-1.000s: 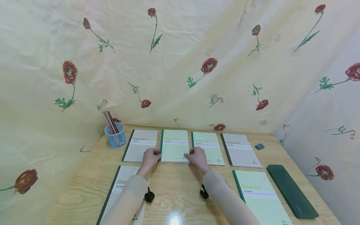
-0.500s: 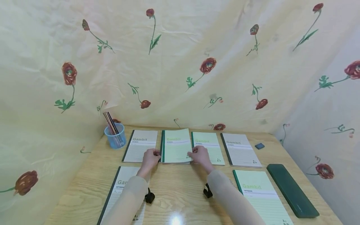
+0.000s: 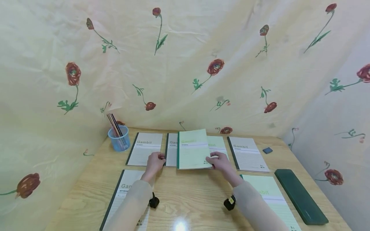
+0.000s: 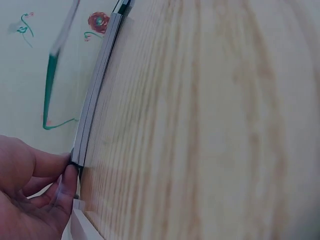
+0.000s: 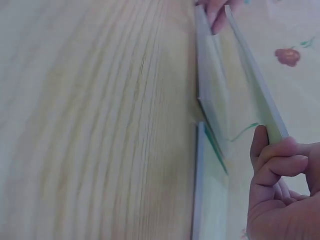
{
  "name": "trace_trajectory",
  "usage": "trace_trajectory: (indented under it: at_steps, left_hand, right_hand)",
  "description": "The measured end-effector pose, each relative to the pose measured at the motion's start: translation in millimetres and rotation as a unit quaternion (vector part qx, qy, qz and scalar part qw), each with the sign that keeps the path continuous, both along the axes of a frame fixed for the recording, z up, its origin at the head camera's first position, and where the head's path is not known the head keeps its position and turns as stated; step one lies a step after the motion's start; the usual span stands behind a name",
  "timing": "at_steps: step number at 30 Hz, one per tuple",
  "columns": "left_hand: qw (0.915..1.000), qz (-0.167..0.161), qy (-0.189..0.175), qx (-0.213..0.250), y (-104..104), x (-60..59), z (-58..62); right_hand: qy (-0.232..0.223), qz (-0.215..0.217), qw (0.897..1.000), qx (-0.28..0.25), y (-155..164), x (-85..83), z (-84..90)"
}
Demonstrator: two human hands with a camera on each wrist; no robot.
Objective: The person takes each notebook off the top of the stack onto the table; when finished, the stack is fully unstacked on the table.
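Observation:
My right hand point(image 3: 222, 163) pinches the lower right corner of a green-covered notebook point(image 3: 193, 149). That notebook is raised above the row, as the right wrist view shows its edge point(image 5: 260, 85) apart from the books below. Under it lies a grey-white notebook point(image 3: 171, 154) with a dark spine, partly covered. The lower left corner of this one is pinched by my left hand point(image 3: 155, 163), with thumb and finger on the spine end point(image 4: 76, 162) in the left wrist view. A second green notebook point(image 3: 218, 144) lies partly hidden behind the raised one.
Grey-white notebooks lie at the row's left end point(image 3: 145, 147) and right end point(image 3: 245, 154). Nearer are another grey-white notebook point(image 3: 117, 189) and a green one point(image 3: 274, 195), both partly under my sleeves. A blue pencil cup point(image 3: 119, 142), dark green case point(image 3: 300, 195) and small blue block point(image 3: 267, 150) stand around.
The green notebook has been lifted off the grey-white one and carried right by my right hand, uncovering the grey-white cover's left part. My left hand has stayed at the corner.

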State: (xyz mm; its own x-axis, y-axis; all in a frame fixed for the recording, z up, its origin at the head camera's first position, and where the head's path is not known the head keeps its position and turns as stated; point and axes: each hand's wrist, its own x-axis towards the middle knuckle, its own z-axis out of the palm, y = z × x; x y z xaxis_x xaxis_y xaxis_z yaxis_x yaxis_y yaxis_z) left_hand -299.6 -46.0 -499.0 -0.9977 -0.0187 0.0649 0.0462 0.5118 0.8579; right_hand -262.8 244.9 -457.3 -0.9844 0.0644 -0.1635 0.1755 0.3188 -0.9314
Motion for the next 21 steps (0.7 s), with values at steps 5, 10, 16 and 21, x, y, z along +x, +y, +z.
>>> trace_trajectory:
  at_steps: [5,10,16,21]
  left_hand:
    - [1.0,0.0,0.007,-0.003,0.4,-1.7,-2.0]
    - [1.0,0.0,0.008,-0.002,0.7,-1.9,-2.2]
    - [1.0,-0.001,0.009,0.001,0.4,-0.9,-0.3]
    - [1.0,0.001,0.008,-0.004,0.8,0.0,-1.0]
  right_hand:
    - [-0.007,0.009,1.0,-0.001,18.9,24.7,10.3]
    - [-0.024,0.0,1.0,0.006,35.9,53.7,18.4]
    - [-0.038,-0.016,0.999,0.018,56.2,87.9,12.5]
    - [-0.07,-0.042,0.996,0.021,67.5,118.8,3.1]
